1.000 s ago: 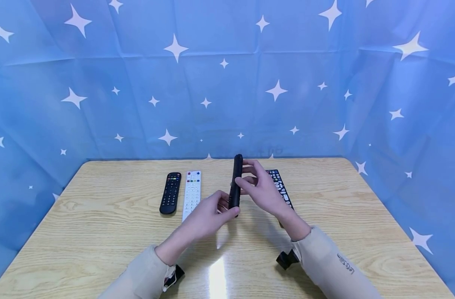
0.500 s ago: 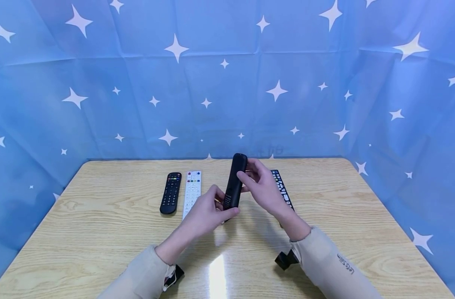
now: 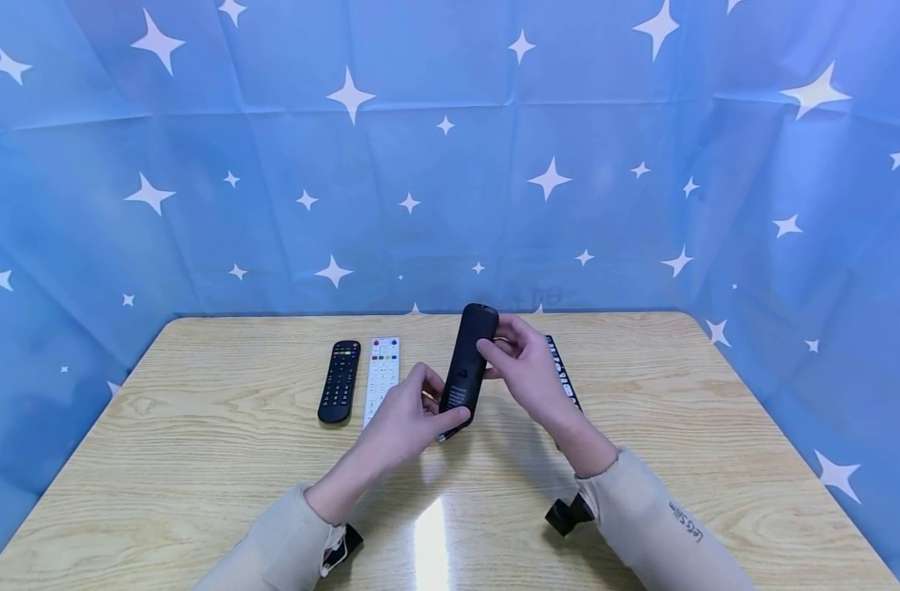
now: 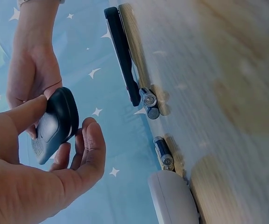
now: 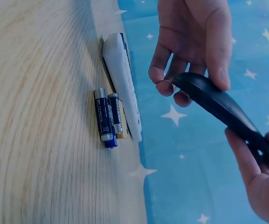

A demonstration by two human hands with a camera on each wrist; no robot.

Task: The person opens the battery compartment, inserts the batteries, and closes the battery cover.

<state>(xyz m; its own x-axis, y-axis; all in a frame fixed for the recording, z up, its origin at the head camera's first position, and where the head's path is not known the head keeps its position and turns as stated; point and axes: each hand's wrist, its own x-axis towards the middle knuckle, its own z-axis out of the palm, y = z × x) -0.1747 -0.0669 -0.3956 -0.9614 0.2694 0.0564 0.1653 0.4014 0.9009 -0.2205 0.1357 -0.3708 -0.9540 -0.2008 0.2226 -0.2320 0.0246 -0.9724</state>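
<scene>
Both hands hold a black remote control (image 3: pixel 466 361) above the table, its back with small print turned towards the head view. The left hand (image 3: pixel 409 417) grips the lower end, thumb on the back and fingers behind. Higher up, the right hand (image 3: pixel 525 369) pinches the remote's right side. In the right wrist view the remote (image 5: pixel 218 102) spans from the left hand (image 5: pixel 195 37) to the right hand (image 5: pixel 265 186). Several batteries lie on the table below; one pair (image 4: pixel 149 103) is beside a dark remote, and another pair (image 5: pixel 107 119) beside the white remote.
A black remote (image 3: pixel 339 382) and a white remote (image 3: pixel 383 377) lie left of the hands on the wooden table (image 3: pixel 221 460). Partly hidden behind the right hand lies a dark remote with pale buttons (image 3: pixel 563 373). A blue star-patterned curtain (image 3: pixel 450 164) stands behind the table.
The held remote has turned from nearly edge-on until its printed back faces the head view, its top tilting slightly right. Both hands keep their hold.
</scene>
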